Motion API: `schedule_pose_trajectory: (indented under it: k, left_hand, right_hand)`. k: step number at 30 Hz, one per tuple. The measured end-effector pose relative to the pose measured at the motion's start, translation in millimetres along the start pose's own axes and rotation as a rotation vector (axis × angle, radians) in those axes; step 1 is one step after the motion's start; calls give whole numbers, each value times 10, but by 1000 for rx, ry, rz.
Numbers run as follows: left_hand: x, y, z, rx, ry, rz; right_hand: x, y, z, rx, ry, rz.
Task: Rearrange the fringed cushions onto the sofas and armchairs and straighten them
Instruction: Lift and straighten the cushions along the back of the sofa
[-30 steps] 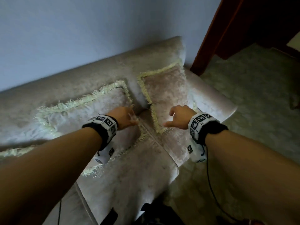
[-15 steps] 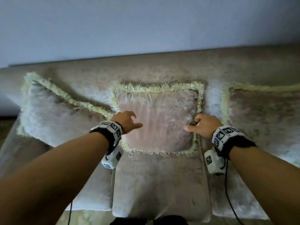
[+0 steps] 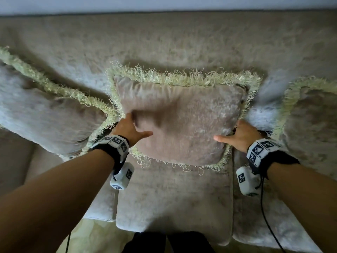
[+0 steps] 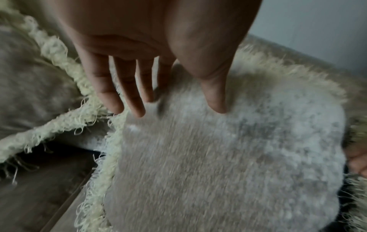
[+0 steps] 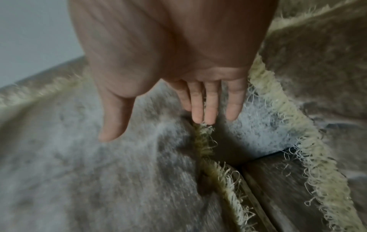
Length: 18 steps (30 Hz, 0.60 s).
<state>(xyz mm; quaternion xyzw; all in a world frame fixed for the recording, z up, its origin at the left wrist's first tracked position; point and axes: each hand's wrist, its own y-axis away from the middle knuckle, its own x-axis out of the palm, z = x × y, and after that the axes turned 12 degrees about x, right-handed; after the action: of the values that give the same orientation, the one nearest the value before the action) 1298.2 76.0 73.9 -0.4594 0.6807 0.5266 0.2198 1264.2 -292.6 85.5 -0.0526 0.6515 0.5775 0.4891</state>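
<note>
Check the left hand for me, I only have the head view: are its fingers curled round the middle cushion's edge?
Observer: No. In the left wrist view the left hand has straight, spread fingers, tips at the fringe of the middle cushion.
Operator: Thumb?
Observer: The thumb rests on the cushion's front face, not pinching.
Operator: Right hand?
Observer: In the right wrist view the right hand also has straight fingers, tips at the fringe.
</note>
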Motion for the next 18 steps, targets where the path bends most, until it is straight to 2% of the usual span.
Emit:
schedule_pose_trajectory:
  k: [5,8,13,18]
  left_hand:
    - [222,-315,279,-141,118,-21]
    - [294,-528,389,-155,216,18]
    - [539,-934,619,-85,302,61]
    - [720,-1028,675,-37,315,85]
  right_hand:
    - [471,-973,-366,67,44,9]
    - [611,-1199,-380,38,43,39]
    - [462,-973,-37,-104,-181,150]
    - [575,-953,50,-87,-363,144]
